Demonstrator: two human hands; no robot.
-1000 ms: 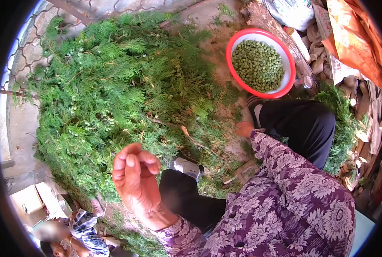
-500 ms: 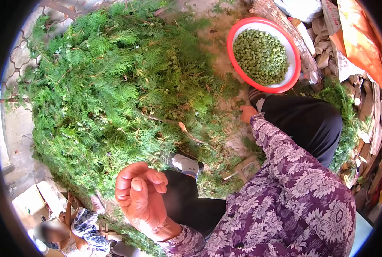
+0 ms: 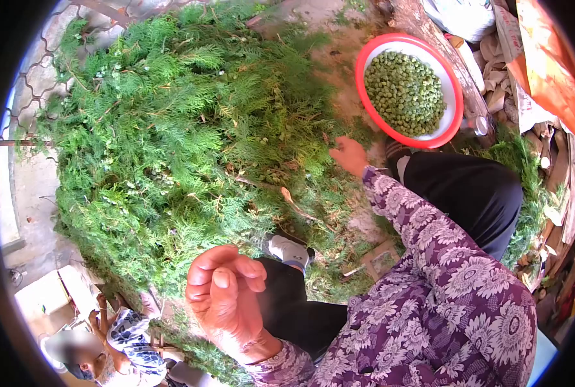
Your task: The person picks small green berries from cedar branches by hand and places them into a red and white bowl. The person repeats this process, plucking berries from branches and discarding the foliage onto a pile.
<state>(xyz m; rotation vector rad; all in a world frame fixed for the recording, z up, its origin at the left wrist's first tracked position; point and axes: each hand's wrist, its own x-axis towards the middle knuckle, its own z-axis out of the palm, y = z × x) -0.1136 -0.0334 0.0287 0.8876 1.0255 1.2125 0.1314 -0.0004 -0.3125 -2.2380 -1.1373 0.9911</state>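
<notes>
My left hand [image 3: 226, 303] is raised palm up above my dark trouser leg, with its fingers curled in and the thumb against them. Whatever lies inside that curl is hidden. Stretched out over the right edge of a big heap of green conifer branches [image 3: 171, 129], my right hand [image 3: 350, 157] has its fingers slightly apart and nothing visible in them. Just beyond it stands a white basin with a red rim [image 3: 456, 122], partly filled with small round green cones [image 3: 406, 93]. Pale bluish cones also show among the branches.
A bare brown stick [image 3: 295, 203] lies on the heap near my shoe [image 3: 288, 250]. Firewood [image 3: 555, 174], a log [image 3: 423, 22] and an orange sheet [image 3: 548, 58] line the right side. Another person [image 3: 129, 345] sits at lower left.
My right hand has moved left and slightly up, away from beside my shoe to the branches. The left hand keeps its curled pose. The whole view has shifted a little.
</notes>
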